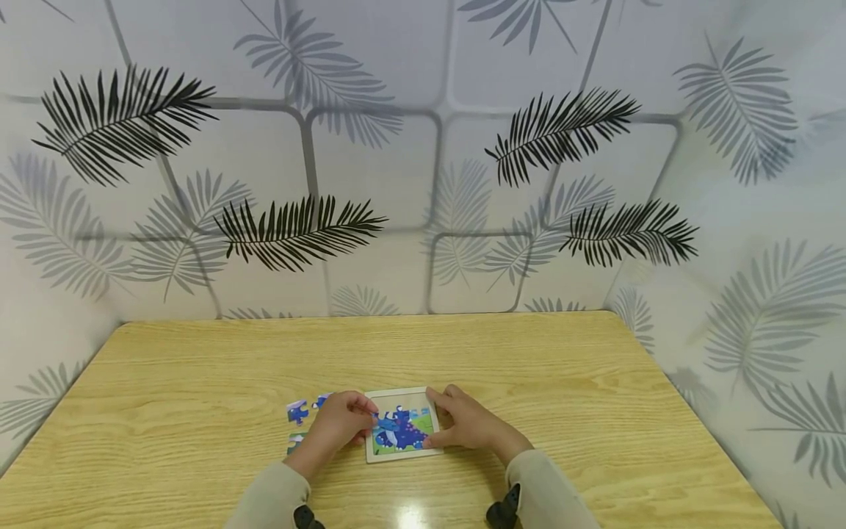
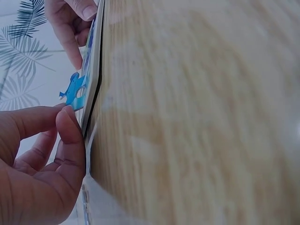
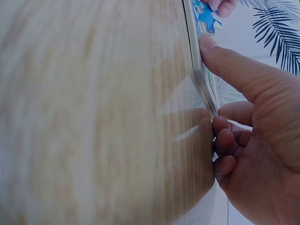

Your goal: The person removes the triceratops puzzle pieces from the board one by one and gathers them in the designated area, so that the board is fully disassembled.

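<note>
In the head view a puzzle tray (image 1: 405, 458) with a pale rim lies on the table. Its lower part holds joined pieces that show a blue dinosaur (image 1: 411, 436), while bare backing shows along the top. My left hand (image 1: 340, 424) is over the tray's left side. Between its thumb and forefinger it pinches a blue puzzle piece (image 2: 73, 89), tilted up from the tray in the left wrist view. My right hand (image 1: 468, 424) grips the tray's right side, forefinger at the far corner and thumb (image 3: 209, 43) on the near part. The other right fingers curl beside the rim.
Loose puzzle pieces (image 1: 297, 412) lie left of the tray, partly hidden by the left hand and wrist. The wooden table (image 1: 211, 367) runs back to a wall (image 1: 377, 272) with a leaf pattern.
</note>
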A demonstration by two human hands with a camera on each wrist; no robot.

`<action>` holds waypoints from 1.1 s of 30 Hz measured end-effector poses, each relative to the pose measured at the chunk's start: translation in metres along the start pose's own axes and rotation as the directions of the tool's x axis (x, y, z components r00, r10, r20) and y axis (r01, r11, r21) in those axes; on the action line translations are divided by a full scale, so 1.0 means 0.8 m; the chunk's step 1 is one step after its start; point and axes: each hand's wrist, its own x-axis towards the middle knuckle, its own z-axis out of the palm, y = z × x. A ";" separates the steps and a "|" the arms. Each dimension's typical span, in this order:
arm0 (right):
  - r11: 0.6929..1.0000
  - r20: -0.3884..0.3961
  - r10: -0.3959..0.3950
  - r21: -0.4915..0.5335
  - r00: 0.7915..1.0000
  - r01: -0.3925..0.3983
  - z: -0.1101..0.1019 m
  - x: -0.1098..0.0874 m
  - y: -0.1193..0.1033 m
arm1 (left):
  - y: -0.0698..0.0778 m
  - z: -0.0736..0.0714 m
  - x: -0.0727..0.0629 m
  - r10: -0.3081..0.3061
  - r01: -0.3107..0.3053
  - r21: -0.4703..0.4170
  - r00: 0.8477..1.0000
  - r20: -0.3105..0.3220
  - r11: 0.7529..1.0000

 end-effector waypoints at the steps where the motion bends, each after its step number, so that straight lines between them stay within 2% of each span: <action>1: 1.000 -0.001 -0.003 0.000 1.000 0.003 0.000 0.000 0.000 | 0.000 0.000 0.001 -0.004 0.004 -0.008 1.000 0.002 1.000; 8: 1.000 0.000 -0.005 0.006 1.000 0.005 0.001 0.000 0.001 | -0.004 -0.002 0.005 -0.019 0.020 -0.072 1.000 0.021 0.997; 14: 1.000 -0.003 -0.001 0.001 1.000 0.001 0.001 0.000 0.002 | 0.001 -0.009 0.008 -0.021 0.019 -0.090 1.000 -0.019 0.996; 19: 1.000 0.000 0.013 0.007 1.000 -0.013 0.001 0.000 0.000 | 0.005 -0.026 0.009 -0.025 0.021 -0.087 0.998 -0.052 0.996; 25: 0.999 0.008 0.029 0.017 1.000 -0.029 0.000 -0.001 -0.001 | 0.004 -0.053 0.006 0.005 -0.006 -0.025 0.998 -0.060 1.000; 33: 1.000 0.010 0.018 0.006 1.000 -0.018 0.001 0.000 0.000 | -0.006 -0.077 0.000 -0.040 0.039 -0.017 0.998 -0.057 0.999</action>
